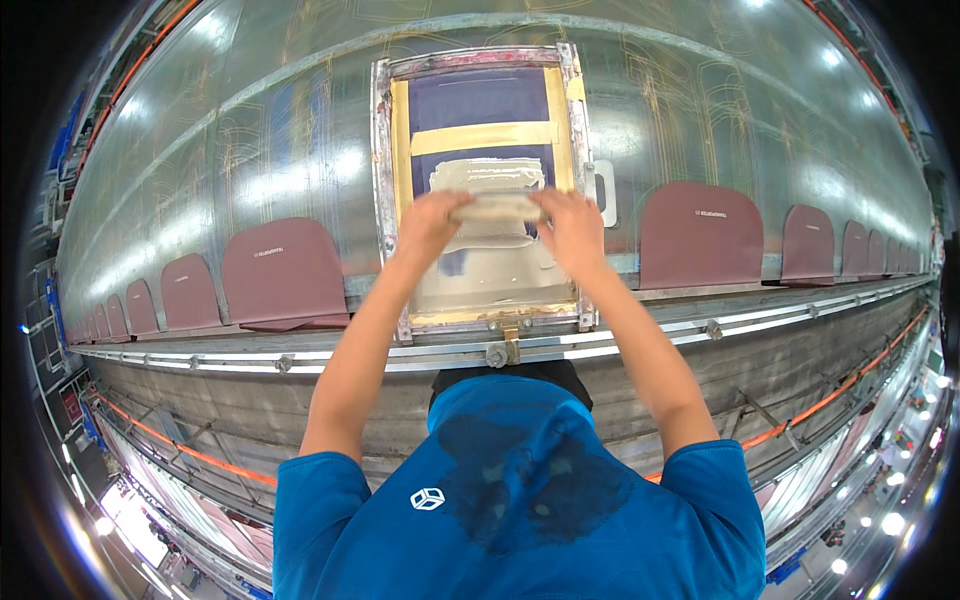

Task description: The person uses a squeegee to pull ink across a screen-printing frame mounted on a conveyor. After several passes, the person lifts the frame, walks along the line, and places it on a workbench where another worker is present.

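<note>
A screen-printing frame (384,180) lies on the long table in front of me, its mesh dark blue with yellow tape along the edges and across the middle. Both my hands grip a squeegee (497,208) laid crosswise over the mesh. My left hand (430,226) is closed on its left end, and my right hand (574,232) is closed on its right end. Beige-grey ink (480,285) coats the mesh on the near side of the squeegee, with a thinner, uneven patch beyond it. The squeegee's lower edge is hidden.
Maroon rounded panels (701,236) lie in a row along the table's near edge, on both sides of the frame. A metal rail (240,360) with bolts runs along that edge, and a clamp (511,345) meets the frame there. A white handle-like piece (604,194) sits right of the frame.
</note>
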Available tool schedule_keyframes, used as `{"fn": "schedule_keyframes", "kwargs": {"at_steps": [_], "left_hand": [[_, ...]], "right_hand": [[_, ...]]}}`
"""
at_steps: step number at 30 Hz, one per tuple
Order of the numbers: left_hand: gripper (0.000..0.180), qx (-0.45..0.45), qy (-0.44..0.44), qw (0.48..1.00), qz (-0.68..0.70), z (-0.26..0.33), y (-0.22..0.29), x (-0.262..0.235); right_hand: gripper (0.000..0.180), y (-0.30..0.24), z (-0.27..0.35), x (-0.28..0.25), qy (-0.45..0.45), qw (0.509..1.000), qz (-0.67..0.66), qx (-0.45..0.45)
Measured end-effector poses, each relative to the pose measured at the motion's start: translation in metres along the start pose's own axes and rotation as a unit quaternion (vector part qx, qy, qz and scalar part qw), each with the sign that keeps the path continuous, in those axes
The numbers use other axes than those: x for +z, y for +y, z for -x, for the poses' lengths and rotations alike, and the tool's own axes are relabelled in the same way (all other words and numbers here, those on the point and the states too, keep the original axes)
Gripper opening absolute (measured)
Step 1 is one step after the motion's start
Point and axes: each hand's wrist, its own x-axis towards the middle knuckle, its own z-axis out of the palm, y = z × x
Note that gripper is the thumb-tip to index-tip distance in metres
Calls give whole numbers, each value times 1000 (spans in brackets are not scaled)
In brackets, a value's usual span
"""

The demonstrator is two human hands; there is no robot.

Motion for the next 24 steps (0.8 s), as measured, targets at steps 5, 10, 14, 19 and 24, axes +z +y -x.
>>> {"fn": "schedule_keyframes", "kwargs": {"at_steps": [5, 10, 14, 19, 24], "left_hand": [[40, -60, -35, 997, -17, -37, -4, 3], [38, -47, -35, 998, -36, 61, 26, 10], [38, 0, 8, 1000, -21, 87, 29, 17], [45, -30, -43, 999, 0, 89, 45, 5], [47, 10, -10, 1000, 16, 88, 57, 18]], "right_hand": [[41, 22, -31, 20, -13, 999, -35, 32], [43, -13, 68, 20, -18, 998, -53, 18], [46, -9, 74, -3, -119, 964, -237, 38], [44, 104, 13, 12, 183, 962, -125, 160], [27, 169, -28, 35, 157, 903, -325, 232]]}}
